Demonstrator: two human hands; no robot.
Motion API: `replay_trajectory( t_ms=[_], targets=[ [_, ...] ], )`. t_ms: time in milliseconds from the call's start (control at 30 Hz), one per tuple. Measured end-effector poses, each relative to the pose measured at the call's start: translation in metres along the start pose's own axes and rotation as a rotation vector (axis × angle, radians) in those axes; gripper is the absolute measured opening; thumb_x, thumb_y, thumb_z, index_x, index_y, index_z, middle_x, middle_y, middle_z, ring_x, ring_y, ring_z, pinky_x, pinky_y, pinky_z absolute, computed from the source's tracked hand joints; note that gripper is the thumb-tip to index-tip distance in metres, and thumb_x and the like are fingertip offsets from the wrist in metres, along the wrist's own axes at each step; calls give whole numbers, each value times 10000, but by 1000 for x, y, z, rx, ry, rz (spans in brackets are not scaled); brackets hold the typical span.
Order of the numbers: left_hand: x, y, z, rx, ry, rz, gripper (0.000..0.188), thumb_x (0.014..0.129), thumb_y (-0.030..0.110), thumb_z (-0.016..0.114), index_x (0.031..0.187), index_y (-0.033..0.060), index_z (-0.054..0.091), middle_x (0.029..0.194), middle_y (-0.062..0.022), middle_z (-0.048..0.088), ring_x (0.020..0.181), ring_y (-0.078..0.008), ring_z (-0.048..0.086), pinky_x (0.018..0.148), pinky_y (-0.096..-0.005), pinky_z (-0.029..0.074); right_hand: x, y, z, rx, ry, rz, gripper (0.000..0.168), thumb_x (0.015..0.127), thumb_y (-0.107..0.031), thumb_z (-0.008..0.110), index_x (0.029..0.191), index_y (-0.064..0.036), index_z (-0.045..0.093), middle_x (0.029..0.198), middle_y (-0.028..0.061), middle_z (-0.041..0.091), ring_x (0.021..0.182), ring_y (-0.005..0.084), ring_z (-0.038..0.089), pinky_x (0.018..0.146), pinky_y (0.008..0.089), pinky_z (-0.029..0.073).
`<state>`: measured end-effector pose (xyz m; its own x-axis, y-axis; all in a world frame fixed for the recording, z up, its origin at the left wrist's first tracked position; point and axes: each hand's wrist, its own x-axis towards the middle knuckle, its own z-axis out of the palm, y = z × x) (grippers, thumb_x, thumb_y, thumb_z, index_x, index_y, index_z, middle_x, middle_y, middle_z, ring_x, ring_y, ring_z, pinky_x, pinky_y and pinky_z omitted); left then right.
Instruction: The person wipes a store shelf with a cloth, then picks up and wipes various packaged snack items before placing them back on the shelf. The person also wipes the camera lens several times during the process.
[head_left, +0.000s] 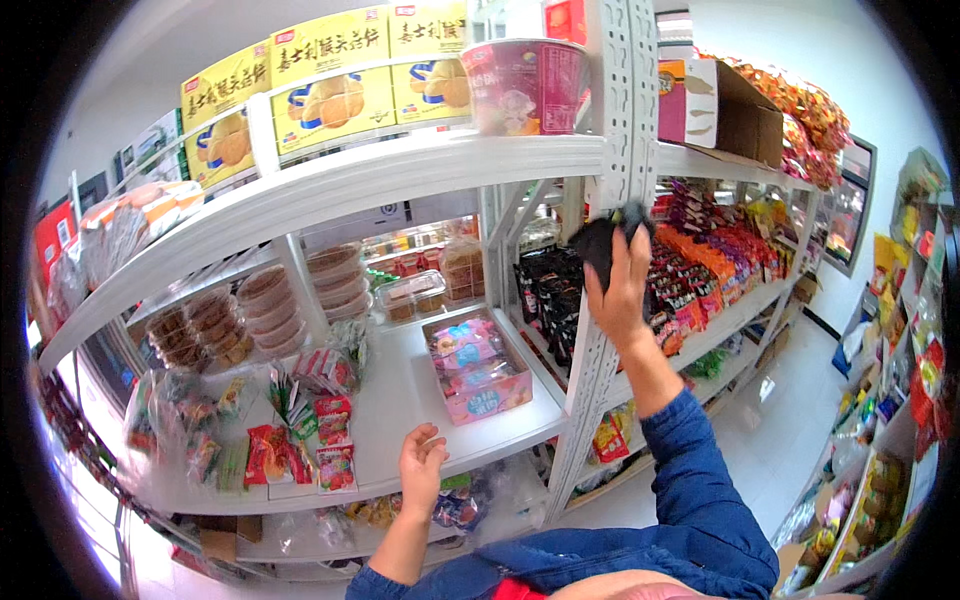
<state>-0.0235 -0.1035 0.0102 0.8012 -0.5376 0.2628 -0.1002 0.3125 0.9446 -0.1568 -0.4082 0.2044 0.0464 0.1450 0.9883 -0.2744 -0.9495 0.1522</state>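
Note:
My right hand (621, 289) is raised to the white perforated upright (631, 97) of the metal shelving, its fingers on a dark, crumpled cloth (598, 244). The cloth lies against the front of the upright, just below the top shelf. Lower down, my left hand (421, 469) hovers by the front edge of the middle shelf (386, 405), holding nothing, fingers partly curled and apart. Behind it on that shelf sits a pink open carton (487, 401) of wrapped snacks. Small red snack packets (334, 442) lie to its left.
Yellow biscuit boxes (330, 79) and a purple tub (525, 86) stand on the top shelf. Stacked round plastic tubs (270, 311) are at the back of the middle shelf. To the right are rows of packaged snacks (697, 277), an aisle floor (787, 382) and another stocked shelf (870, 510).

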Motion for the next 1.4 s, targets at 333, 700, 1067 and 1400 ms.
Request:
replay_trajectory(
  t_ms=[333,700,1067,1400],
  targets=[
    [-31,-1,34,-47,126,59,366,825,-7,531,1181,5,447,1157,-100,506,1013,-185,534,833,-290,456,77,-25,36,-256,-79,34,681,751,-210,668,1297,53,357,1378,283,266,1295,410,251,1012,556,251],
    [-84,-20,14,-70,272,93,344,837,-12,527,1173,-4,452,1134,-92,530,992,-169,545,861,-294,444,124,-153,81,-155,32,-324,444,816,-160,505,1240,-31,474,1368,182,376,1278,313,344,1007,504,267],
    [-186,27,-125,-57,606,132,338,847,19,544,1177,1,475,1089,-92,566,947,-127,560,830,-250,452,160,-392,142,-73,-7,-566,517,822,-205,459,1307,-29,425,1421,179,312,1330,302,271,1040,525,202],
    [-302,64,-272,56,951,150,313,844,30,539,1152,1,489,1033,-88,582,895,-132,574,742,-252,488,191,-598,191,-72,26,-615,533,836,-213,438,1328,-14,394,1441,197,265,1340,326,239,1048,530,187]
  ],
)
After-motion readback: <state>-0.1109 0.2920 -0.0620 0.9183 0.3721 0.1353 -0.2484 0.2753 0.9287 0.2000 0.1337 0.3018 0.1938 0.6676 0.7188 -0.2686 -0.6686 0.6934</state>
